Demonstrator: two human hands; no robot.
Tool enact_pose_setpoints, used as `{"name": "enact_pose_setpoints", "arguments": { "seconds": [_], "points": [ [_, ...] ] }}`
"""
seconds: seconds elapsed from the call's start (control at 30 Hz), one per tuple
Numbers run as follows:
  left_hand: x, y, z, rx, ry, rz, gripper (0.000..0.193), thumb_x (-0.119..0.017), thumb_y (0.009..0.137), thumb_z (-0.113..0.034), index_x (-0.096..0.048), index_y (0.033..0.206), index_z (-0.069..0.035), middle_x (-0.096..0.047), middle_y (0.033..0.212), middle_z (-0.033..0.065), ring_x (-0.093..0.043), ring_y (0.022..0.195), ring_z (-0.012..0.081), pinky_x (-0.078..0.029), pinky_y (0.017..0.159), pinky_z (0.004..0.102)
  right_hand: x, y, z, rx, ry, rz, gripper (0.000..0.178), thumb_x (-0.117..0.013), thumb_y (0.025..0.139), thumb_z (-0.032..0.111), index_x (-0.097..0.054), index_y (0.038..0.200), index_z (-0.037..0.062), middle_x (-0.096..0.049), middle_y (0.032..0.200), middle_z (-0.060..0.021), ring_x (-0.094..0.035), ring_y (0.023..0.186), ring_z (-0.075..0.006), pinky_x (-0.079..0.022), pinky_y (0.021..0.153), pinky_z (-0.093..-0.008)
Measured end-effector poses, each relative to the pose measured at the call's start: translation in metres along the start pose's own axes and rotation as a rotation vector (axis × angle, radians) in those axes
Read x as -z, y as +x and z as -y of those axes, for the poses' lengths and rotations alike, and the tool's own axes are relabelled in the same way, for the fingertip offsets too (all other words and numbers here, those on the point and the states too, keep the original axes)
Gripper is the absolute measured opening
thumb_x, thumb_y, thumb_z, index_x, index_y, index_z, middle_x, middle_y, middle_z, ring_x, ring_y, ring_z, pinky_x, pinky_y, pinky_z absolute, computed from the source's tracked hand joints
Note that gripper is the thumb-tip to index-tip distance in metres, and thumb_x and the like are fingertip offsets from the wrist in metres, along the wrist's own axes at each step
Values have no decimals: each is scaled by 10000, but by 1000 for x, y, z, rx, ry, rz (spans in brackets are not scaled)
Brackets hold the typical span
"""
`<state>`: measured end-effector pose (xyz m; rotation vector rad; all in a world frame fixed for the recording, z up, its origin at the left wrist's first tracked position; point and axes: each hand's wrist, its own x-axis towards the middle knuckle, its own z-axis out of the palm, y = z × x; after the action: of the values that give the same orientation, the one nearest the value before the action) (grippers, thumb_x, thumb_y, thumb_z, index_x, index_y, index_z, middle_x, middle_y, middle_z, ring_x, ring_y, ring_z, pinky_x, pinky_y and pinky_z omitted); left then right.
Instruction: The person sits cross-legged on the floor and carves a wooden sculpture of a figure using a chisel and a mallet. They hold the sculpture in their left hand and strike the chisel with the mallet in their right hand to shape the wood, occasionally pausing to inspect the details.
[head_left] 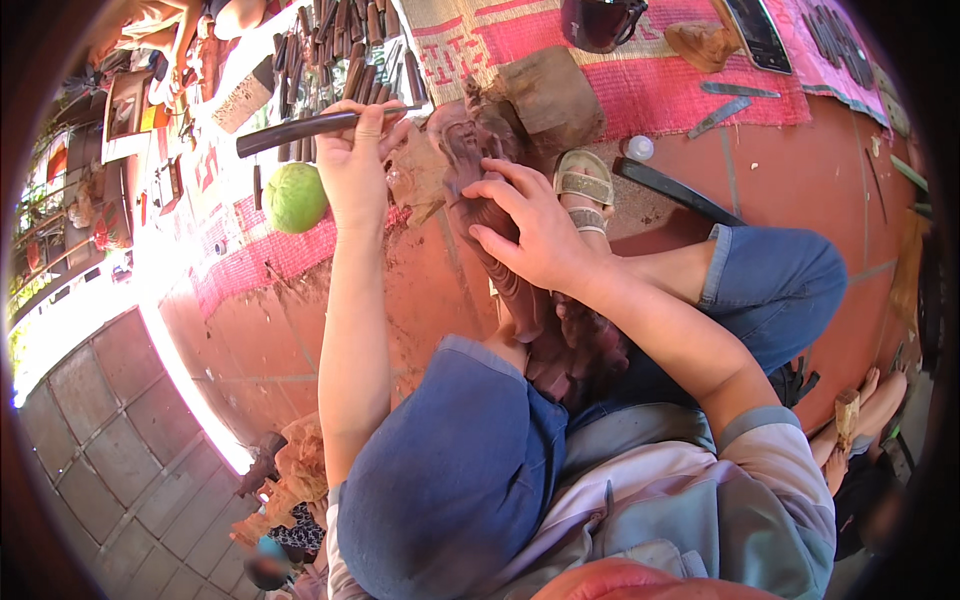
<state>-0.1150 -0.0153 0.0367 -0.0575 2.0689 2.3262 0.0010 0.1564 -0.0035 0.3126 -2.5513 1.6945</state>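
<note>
My left hand [352, 160] grips a long dark-handled carving chisel [300, 130], held level with its tip pointing right toward the head of a dark reddish-brown carved wooden figure [470, 150]. My right hand [530, 225] lies over the figure's upper body, fingers spread and pressing on it. The figure lies lengthwise across my lap between my knees, and its lower part [560, 340] is partly hidden by my right forearm and blue shorts.
A green round fruit [295, 197] sits on the red mat at left. Several chisels [345, 40] lie in a row at the top. A wood block [550, 95], my sandalled foot [585, 185], a white bottle cap [640, 148] and flat blades [730, 100] lie ahead.
</note>
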Motion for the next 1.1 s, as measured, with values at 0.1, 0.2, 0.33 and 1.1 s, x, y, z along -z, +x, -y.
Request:
{"name": "enact_pose_setpoints", "arguments": {
  "seconds": [0.1, 0.2, 0.33, 1.1],
  "points": [
    [-13, -9, 4, -53, 211, 48, 73, -560, 907, -24, -500, 935, 5, -619, 896, 92, -646, 828, 151, -568, 769, 268, 0, 4, 1, 7, 2, -16, 380, -686, 762, 190, -564, 1113, 111, -455, 1282, -170, -419, 1187, -375, -364, 995, -436],
    [-17, -20, 19, -105, 295, 92, 87, -575, 903, -39, -518, 946, 10, -617, 899, 74, -640, 829, 134, -554, 756, 266, 0, 3, -1, 8, 13, -18, 378, -688, 758, 201, -565, 1104, 111, -462, 1270, -172, -424, 1179, -381, -366, 990, -445],
    [-5, -19, 27, -327, 723, 172, 155, -628, 834, -15, -560, 971, -39, -618, 903, 87, -654, 813, 198, -516, 718, 312, 0, 3, 0, 14, 15, -25, 374, -687, 758, 198, -567, 1100, 106, -462, 1270, -174, -427, 1176, -381, -366, 990, -443],
    [7, 4, 7, -92, 354, 20, 54, -585, 890, -40, -543, 898, -72, -629, 831, 70, -604, 731, 122, -514, 658, 259, -3, 9, 3, 37, -51, 29, 381, -672, 769, 205, -564, 1127, 130, -442, 1306, -170, -396, 1214, -379, -344, 1010, -446]
  ]
}}
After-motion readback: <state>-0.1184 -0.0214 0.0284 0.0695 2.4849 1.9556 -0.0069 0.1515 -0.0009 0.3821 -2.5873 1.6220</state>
